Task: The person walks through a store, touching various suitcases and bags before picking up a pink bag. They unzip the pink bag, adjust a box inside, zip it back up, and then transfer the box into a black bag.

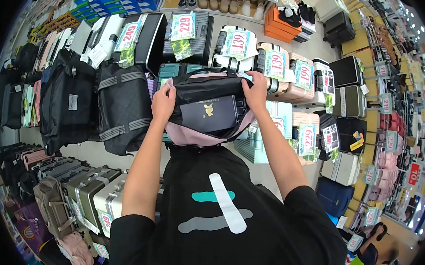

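A pink bag [188,135] with a black lining is held open in front of my chest. Inside it lies a dark sheet or packet [209,114] with a gold emblem and upside-down lettering. My left hand [163,102] grips the bag's rim at its left end, fingers closed on the edge. At the right end my right hand [255,91] pinches the opposite side of the rim. Black straps lie along the far edge of the opening.
Black bags [70,103] stand at the left, and suitcases with price tags [238,43] line the far side and right. More suitcases [95,182] are at lower left. Shoe shelves [223,3] stand behind. A person [371,249] is at the lower right.
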Tool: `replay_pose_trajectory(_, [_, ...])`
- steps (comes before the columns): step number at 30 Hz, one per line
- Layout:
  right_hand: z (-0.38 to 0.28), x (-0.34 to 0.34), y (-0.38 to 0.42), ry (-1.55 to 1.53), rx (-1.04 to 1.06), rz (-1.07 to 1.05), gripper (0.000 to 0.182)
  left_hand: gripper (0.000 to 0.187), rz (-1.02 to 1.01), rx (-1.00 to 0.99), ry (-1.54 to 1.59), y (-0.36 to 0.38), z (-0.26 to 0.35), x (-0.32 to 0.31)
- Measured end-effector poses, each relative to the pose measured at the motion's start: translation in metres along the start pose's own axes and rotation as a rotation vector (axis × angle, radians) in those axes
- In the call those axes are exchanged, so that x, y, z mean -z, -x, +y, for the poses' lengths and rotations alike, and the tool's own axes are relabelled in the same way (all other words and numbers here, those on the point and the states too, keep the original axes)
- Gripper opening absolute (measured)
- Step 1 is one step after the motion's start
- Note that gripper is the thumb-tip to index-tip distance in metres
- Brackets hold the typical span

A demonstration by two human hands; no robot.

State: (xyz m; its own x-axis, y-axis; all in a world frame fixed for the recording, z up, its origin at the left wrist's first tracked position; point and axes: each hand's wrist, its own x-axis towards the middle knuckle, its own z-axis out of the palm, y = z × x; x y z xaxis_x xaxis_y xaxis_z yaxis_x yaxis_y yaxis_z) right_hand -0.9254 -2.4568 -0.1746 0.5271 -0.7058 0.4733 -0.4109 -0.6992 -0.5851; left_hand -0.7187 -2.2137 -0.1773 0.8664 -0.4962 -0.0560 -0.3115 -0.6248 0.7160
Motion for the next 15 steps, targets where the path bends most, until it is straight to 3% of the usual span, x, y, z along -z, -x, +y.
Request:
replay_pose_trajectory(3, [-0.041, 0.004, 0.030, -0.163, 0.014, -0.064, 0.009, 0.034, -0.036, -0.034, -0.002, -0.003, -0.009, -0.003])
replay_pose_trajectory(4, [-0.063, 0.000, 0.045, -0.292, -0.123, -0.156, 0.010, 0.034, -0.035, -0.045, -0.017, -0.002, -0.010, -0.004])
replay_pose_trajectory(6, [-0.088, -0.012, 0.066, -0.204, -0.269, -0.562, 0.020, 0.034, -0.041, -0.057, -0.033, 0.001, -0.013, -0.007])
replay_pose_trajectory(7, [-0.091, -0.027, 0.076, -0.265, -0.385, -0.669, 0.024, 0.034, -0.031, -0.073, -0.008, 0.003, -0.015, -0.009])
replay_pose_trajectory(9, [-0.100, -0.052, 0.089, -0.189, -0.325, -0.673, 0.027, 0.034, -0.022, -0.091, 0.013, 0.003, -0.019, -0.006])
replay_pose_trajectory(11, [-0.113, -0.072, 0.094, -0.171, -0.307, -0.667, 0.028, 0.034, -0.147, -0.022, -0.011, 0.005, -0.019, -0.002])
replay_pose_trajectory(13, [-0.116, -0.095, 0.096, -0.288, -0.438, -0.729, 0.030, 0.034, -0.143, -0.050, -0.005, 0.006, -0.022, -0.002])
replay_pose_trajectory(15, [-0.121, -0.102, 0.100, -0.228, -0.405, -0.583, 0.033, 0.034, -0.127, -0.085, 0.019, 0.006, -0.023, -0.003])
